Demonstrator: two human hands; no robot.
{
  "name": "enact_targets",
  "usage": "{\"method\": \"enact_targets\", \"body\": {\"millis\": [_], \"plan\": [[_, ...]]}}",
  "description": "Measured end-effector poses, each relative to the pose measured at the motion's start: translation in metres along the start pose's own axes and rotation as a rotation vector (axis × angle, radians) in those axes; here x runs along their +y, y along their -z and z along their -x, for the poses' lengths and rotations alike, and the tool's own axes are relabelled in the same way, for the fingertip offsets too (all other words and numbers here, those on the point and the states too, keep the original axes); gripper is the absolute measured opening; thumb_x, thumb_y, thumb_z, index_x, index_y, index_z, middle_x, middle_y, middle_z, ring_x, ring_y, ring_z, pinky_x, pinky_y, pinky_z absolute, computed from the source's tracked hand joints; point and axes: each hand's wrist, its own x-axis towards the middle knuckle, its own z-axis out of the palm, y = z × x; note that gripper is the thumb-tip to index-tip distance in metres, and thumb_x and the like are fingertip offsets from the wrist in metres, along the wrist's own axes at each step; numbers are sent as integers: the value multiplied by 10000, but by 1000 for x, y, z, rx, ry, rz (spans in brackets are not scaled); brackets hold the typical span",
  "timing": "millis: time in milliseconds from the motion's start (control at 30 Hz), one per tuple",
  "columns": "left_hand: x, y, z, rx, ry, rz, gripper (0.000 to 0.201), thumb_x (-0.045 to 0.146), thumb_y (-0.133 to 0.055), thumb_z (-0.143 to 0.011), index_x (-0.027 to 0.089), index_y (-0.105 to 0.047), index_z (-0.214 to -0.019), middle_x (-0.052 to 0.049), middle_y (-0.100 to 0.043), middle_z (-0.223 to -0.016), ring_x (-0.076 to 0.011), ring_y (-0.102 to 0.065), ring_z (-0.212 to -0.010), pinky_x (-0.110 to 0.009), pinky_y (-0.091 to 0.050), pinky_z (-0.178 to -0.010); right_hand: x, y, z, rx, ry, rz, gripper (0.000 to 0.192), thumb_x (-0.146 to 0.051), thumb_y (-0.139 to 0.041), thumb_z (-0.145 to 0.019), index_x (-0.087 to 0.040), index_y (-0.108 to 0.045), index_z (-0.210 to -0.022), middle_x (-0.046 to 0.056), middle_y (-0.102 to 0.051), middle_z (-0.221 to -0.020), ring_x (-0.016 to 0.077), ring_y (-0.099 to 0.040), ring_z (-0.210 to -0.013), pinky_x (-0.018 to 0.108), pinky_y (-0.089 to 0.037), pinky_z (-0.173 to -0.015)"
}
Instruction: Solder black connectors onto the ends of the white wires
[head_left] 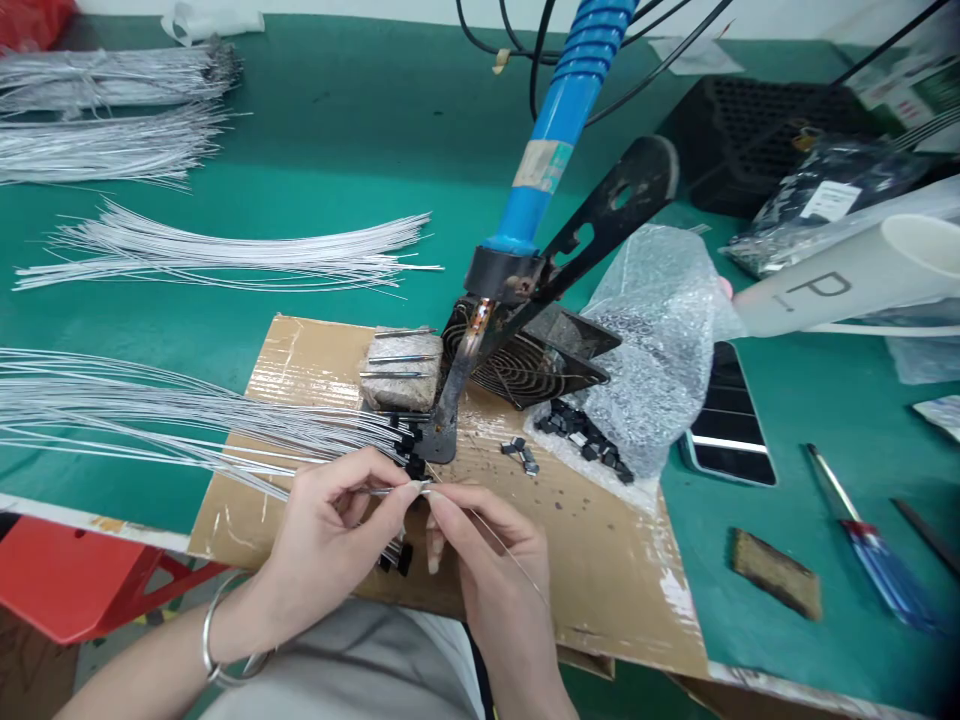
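My left hand (330, 525) pinches the ends of a fan of thin silver wires (165, 415) that spread out to the left, with small black components (409, 465) at their tips. My right hand (480, 540) pinches a thin strand of solder wire (510, 555) that trails back over my fingers. Both sets of fingertips meet just below the tip of a blue-handled soldering iron (559, 120), which rests tilted in a black stand (600, 215). All this sits over a taped cardboard sheet (600, 560) on the green table.
Loose black components (581, 440) lie by bubble wrap (652, 340). A stone block (401, 370), a small fan (525, 365), a phone (724, 420), a blue screwdriver (870, 545) and a brown pad (776, 575) are nearby. More wire bundles (225, 255) lie at left. A white tube (847, 280) crosses at right.
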Motion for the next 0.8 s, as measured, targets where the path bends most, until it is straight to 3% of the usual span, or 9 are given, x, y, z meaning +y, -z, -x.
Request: {"method": "enact_targets", "body": {"millis": [367,800], "plan": [[4,-1,0,53,-195,-132,177,140,-648,-931,183,-717,-773,58,-537,-568,-73,-371,-492,-220,-304,-463,-3,-1,2,-14,14,-16,127,-381,-841,-863,-255,-849,-852,-17,-670,-643,69,-571,-504,156,-503,-480],[2,-2,3,66,-287,-226,171,127,-634,-957,194,-700,-813,79,-505,-576,-79,-361,-489,-258,-323,-511,-7,-4,4,42,-30,-12,167,-388,-860,-827,-221,-845,-822,-11,-648,-604,88,-550,-487,190,-500,-474]]}}
